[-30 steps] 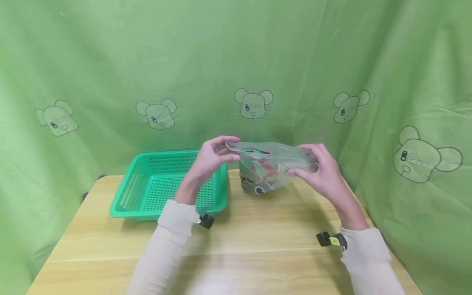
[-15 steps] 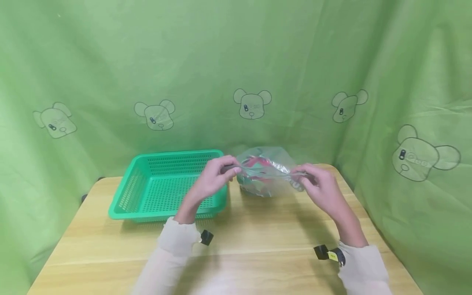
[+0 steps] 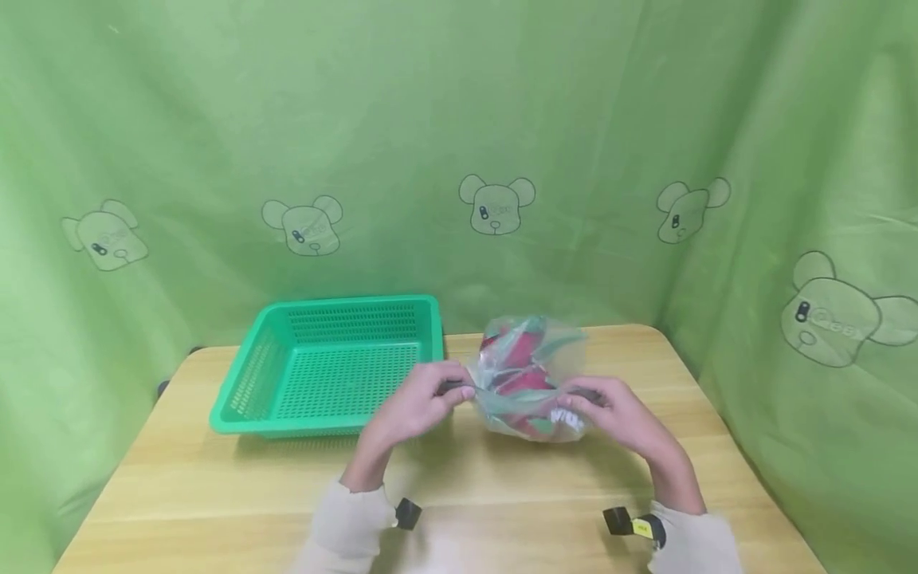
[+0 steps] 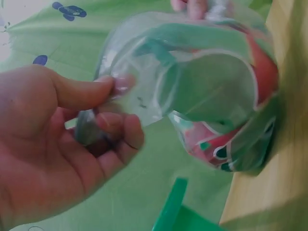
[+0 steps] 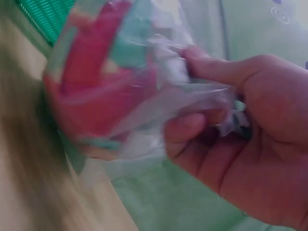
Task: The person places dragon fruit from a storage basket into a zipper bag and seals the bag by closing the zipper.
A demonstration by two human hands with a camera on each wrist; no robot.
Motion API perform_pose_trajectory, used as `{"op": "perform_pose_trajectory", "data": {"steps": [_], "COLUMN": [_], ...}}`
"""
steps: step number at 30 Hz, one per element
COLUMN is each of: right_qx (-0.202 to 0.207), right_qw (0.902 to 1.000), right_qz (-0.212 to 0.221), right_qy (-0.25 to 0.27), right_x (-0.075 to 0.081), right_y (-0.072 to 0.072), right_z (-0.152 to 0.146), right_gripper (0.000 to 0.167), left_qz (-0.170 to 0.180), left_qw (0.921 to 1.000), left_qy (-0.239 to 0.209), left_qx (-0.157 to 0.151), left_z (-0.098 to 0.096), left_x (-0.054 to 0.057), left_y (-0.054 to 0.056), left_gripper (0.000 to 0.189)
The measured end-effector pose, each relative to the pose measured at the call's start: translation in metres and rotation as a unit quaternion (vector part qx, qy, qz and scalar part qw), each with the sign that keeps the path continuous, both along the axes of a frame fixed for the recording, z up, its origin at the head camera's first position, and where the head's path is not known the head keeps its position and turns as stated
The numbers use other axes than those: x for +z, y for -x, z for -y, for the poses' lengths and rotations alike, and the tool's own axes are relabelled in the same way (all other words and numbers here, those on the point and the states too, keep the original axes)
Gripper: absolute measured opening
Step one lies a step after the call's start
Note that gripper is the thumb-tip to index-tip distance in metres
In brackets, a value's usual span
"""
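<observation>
Between my hands is a clear plastic bag (image 3: 527,383) with red and green patterned contents, their kind blurred through the film. My left hand (image 3: 423,401) pinches the bag's edge at its left end, thumb over curled fingers. At the opposite end my right hand (image 3: 610,410) grips the same edge between thumb and fingers. In the left wrist view, the bag (image 4: 211,86) bulges rightward from my left hand (image 4: 72,130), showing green, white and red patches. The right wrist view has crumpled film of the bag (image 5: 106,91) bunched in my right hand (image 5: 240,130).
A green perforated plastic basket (image 3: 344,381) stands on the wooden table (image 3: 466,518), left of the bag. Behind and on both sides hangs a green curtain (image 3: 402,119) printed with bear heads. Small black devices are strapped at both wrists.
Both hands have come down and nearer the body, drawing the bag's edge with them. The bag has tipped over toward me, and its red contents show more. The basket has stayed in place.
</observation>
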State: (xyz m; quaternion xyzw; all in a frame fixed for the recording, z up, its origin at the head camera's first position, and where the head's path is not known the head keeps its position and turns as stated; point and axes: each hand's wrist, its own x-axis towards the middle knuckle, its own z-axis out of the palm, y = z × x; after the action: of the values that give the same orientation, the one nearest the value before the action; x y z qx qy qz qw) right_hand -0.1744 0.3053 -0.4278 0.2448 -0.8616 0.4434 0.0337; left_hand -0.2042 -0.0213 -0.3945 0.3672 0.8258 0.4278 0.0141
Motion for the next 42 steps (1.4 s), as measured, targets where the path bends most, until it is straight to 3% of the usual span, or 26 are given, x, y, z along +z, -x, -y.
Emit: {"op": "perform_pose_trajectory", "data": {"steps": [8, 13, 18, 22, 29, 36, 39, 42], "right_qx": [0.054, 0.066, 0.082, 0.053, -0.048, -0.146, -0.163, -0.169], "right_qw": [0.9965, 0.9943, 0.9889, 0.9916, 0.9975, 0.9886, 0.9854, 0.9839], "right_qz": [0.064, 0.082, 0.124, 0.118, 0.023, 0.0, -0.018, -0.025], "right_qy": [-0.011, -0.012, 0.004, -0.004, -0.046, -0.036, -0.045, -0.052], "right_x": [-0.014, -0.018, -0.022, -0.028, -0.043, -0.052, -0.054, -0.054], "right_y": [0.0, -0.002, 0.002, 0.005, 0.016, 0.028, 0.033, 0.036], "right_z": [-0.006, -0.01, -0.004, 0.004, 0.026, 0.031, 0.026, 0.02], "right_gripper": [0.012, 0.011, 0.014, 0.014, 0.016, 0.015, 0.015, 0.015], "left_qz": [0.064, 0.095, 0.123, 0.144, 0.156, 0.171, 0.162, 0.132], "left_qw": [0.9969, 0.9923, 0.986, 0.9823, 0.979, 0.9666, 0.965, 0.9671], "left_qy": [0.046, 0.078, 0.112, 0.118, 0.085, 0.025, 0.006, -0.018], "left_qx": [0.005, -0.009, -0.006, 0.017, 0.1, 0.19, 0.206, 0.216], "left_z": [-0.012, -0.021, -0.028, -0.035, -0.039, -0.045, -0.048, -0.048], "left_x": [-0.019, -0.028, -0.047, -0.066, -0.091, -0.102, -0.106, -0.106], "left_y": [-0.019, -0.023, -0.027, -0.026, -0.017, -0.008, -0.004, 0.002], "left_gripper": [0.011, 0.011, 0.017, 0.015, 0.021, 0.011, 0.013, 0.009]}}
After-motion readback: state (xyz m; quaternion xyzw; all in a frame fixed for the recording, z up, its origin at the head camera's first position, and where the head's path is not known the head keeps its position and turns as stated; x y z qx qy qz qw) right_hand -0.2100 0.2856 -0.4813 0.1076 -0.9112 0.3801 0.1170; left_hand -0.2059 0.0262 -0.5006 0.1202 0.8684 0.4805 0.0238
